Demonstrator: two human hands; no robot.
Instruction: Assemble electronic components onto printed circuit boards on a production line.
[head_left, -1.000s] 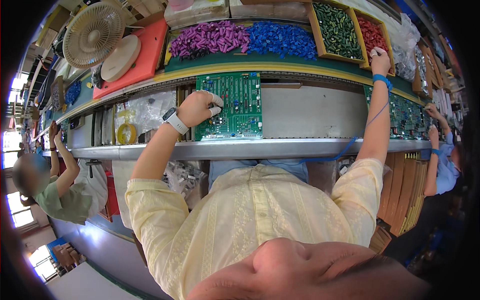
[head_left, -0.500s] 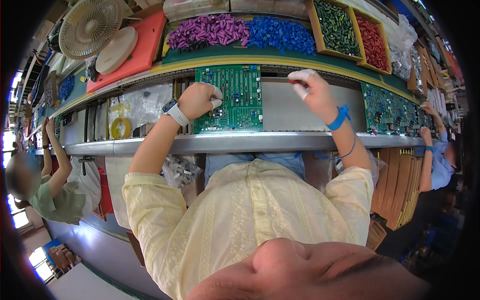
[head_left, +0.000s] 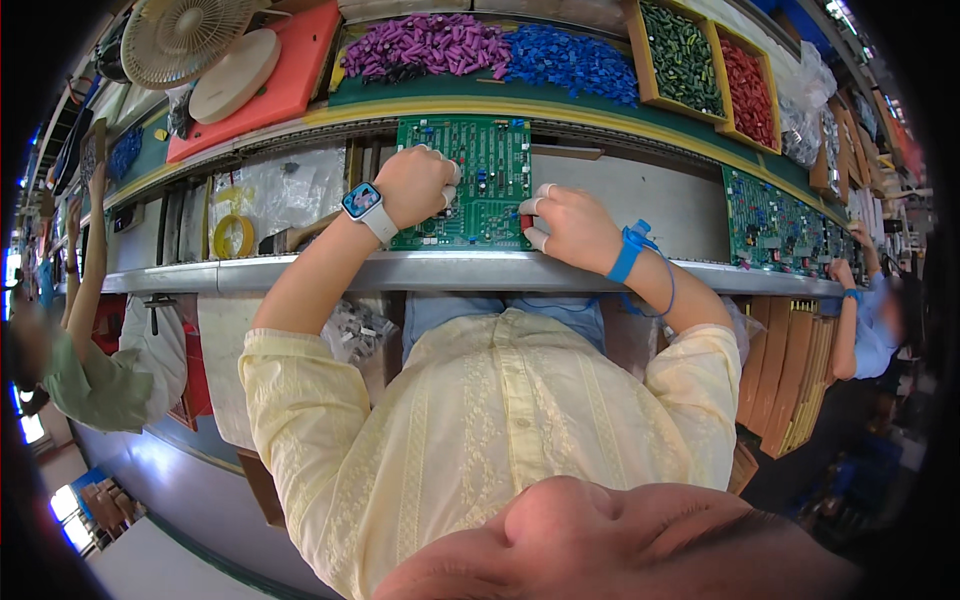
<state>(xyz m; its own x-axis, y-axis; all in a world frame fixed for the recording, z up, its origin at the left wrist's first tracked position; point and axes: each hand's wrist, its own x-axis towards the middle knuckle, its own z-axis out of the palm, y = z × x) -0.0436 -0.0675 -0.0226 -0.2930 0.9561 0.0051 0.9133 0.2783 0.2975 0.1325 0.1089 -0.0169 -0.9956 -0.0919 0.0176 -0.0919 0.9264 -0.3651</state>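
A green circuit board (head_left: 495, 185) crowded with small parts lies across the rails in front of me. My left hand (head_left: 418, 185), with white finger covers and a watch on its wrist, is over the board's left side. Its fingers are curled together, and whatever they hold is hidden. At the board's right edge my right hand (head_left: 575, 232) pinches a small red component (head_left: 527, 222) between covered fingertips. A blue wrist strap (head_left: 628, 254) with a cord is on that arm.
Beyond the board lie heaps of purple components (head_left: 430, 45) and blue components (head_left: 570, 62). Boxes of green components (head_left: 680, 60) and red components (head_left: 745, 82) stand further right. A metal rail (head_left: 450, 272) runs along the near side. More boards (head_left: 780, 220) and co-workers flank me.
My right hand has come down and left to the board's right edge with the red component. My left hand stays over the board's left side. The co-worker at left has raised an arm.
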